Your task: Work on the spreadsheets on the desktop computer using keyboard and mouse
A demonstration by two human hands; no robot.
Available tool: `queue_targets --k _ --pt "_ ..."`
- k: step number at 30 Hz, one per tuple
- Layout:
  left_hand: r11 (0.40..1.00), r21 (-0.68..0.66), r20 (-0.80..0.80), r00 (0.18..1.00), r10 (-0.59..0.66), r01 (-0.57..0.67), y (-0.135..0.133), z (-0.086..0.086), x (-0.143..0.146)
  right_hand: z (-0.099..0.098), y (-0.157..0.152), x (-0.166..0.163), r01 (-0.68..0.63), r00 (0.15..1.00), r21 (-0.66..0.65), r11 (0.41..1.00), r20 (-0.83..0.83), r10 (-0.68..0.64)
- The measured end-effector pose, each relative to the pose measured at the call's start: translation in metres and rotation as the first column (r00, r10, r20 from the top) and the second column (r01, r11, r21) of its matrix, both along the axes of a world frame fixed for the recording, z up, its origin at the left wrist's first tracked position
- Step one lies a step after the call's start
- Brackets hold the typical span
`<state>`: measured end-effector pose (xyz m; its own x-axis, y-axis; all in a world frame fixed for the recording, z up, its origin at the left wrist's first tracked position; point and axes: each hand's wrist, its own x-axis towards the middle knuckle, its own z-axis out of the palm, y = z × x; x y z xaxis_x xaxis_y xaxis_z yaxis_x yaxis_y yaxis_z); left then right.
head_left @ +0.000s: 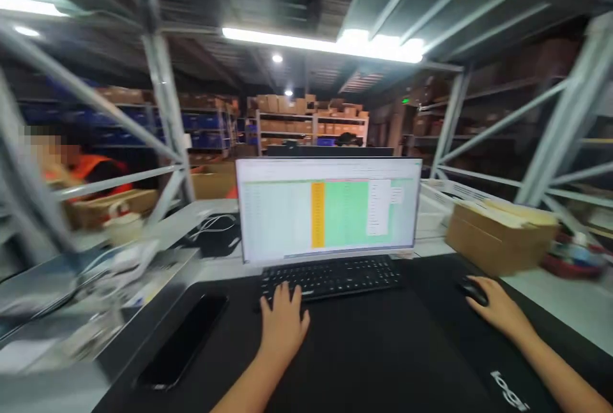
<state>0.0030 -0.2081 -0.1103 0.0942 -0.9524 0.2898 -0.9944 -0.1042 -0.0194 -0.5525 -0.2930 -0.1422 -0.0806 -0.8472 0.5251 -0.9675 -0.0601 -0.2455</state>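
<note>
We see the left hand (283,327) spread wide, its fingertips at the keyboard (335,277) before the monitor (330,209), presumably for keying; the right hand (502,308) holds the mouse (474,292) front-right of it. The phone (184,343) lies front-left, likely to spare both room.

The keyboard (335,276) is long, low and black, with rows of dark keys bearing small pale marks (too blurred to read). It lies flat, long side crosswise, along the far edge of a black mat (359,349), just in front of the screen (278,215), its right end angled slightly farther back. Some keys near its left end are covered. The mouse (473,292), small, black and rounded, sits on the mat to the keyboard's right, apart from it and partly hidden.
</note>
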Motion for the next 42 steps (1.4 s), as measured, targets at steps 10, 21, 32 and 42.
queue_targets --k 10,21,32,42 --pt "0.995 0.034 0.172 0.981 0.084 -0.091 -0.013 -0.012 0.005 0.016 0.004 0.018 -0.023 0.999 0.143 0.989 0.050 0.016" --pt "0.995 0.037 0.209 0.974 0.086 -0.096 -0.014 -0.012 0.007 0.021 0.006 0.021 -0.032 0.999 0.139 0.990 0.022 0.030" --pt "0.993 0.063 0.196 0.977 0.088 -0.102 -0.010 -0.002 0.002 0.022 0.009 0.022 -0.022 1.000 0.147 0.989 0.015 0.020" --pt "0.999 0.019 0.117 0.993 0.031 -0.033 -0.026 -0.016 0.014 0.018 0.016 0.012 0.013 1.000 0.145 0.989 0.007 -0.014"
